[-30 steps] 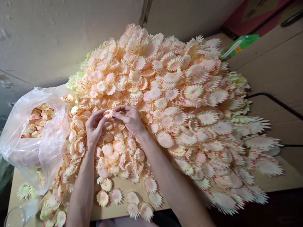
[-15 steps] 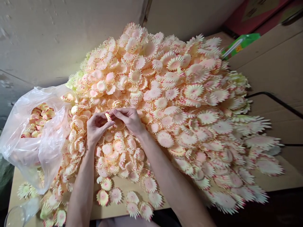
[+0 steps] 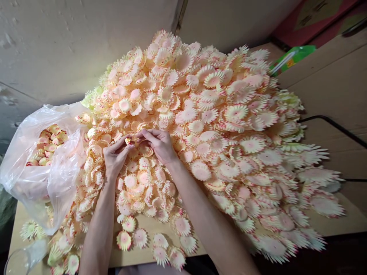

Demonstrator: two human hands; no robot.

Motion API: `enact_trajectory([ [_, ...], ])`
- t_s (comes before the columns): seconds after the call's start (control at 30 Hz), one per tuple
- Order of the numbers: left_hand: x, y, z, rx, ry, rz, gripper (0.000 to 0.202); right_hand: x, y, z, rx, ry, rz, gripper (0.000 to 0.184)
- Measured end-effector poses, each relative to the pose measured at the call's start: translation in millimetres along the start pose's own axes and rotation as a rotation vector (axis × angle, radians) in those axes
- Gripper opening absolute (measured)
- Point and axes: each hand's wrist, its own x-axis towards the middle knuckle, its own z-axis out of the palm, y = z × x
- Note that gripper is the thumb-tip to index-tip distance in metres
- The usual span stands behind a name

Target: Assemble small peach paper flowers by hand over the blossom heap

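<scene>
Plastic bag (image 3: 37,191): clear and crumpled, it lies open against the left edge of the flower heap, and we see more flower heads (image 3: 47,145) inside it.
Glass (image 3: 15,263): only its rim shows, off the heap's lower left corner, below the bag.
Left hand (image 3: 114,156): resting on the heap's left-centre, our thumb and fingertips are pinched narrowly on the flower piece.
Flower piece (image 3: 130,141): small, yellow and red, it sits between our two hands just over the heap's surface.
Right hand (image 3: 160,145): our fingers are drawn close together and meet the same piece from the right.
Flower heap (image 3: 229,126): peach-pink artificial heads with fringed, red-tipped petals, piled high.
Green packet (image 3: 292,57): beyond the heap's upper right edge.
Black cable (image 3: 332,124): running away from the heap's right side.
</scene>
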Motion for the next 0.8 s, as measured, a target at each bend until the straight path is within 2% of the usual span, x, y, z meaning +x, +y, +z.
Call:
enact_trajectory([
  [0.13, -1.3, 2.6, 1.0, 0.006, 0.042, -0.003, 0.026, 0.5, 0.8, -0.6, -0.02, -0.009, 0.008, 0.035],
  [0.23, -1.7, 4.5, 1.5, 0.008, -0.002, 0.003, 0.023, 0.4, 0.7, -0.4, -0.024, -0.006, 0.02, 0.034],
  [0.3, -1.3, 3.6, 1.9, -0.016, -0.035, 0.002, 0.026, 0.5, 1.0, -0.5, -0.031, -0.003, 0.029, 0.034],
  [0.43, 0.5, -1.1, 1.9, -0.072, -0.044, -0.013, 0.045, 1.3, 2.3, -1.1, -0.05, -0.01, 0.024, 0.034],
  [0.63, 1.7, -2.2, -1.4, 0.06, -0.038, 0.061, 0.03, 0.3, 2.2, -1.8, -0.058, -0.024, 0.016, 0.03],
  [0.8, -0.6, -0.9, -0.1, -0.081, -0.083, -0.009, 0.038, 0.9, 2.9, -2.3, -0.055, -0.017, 0.014, 0.03],
])
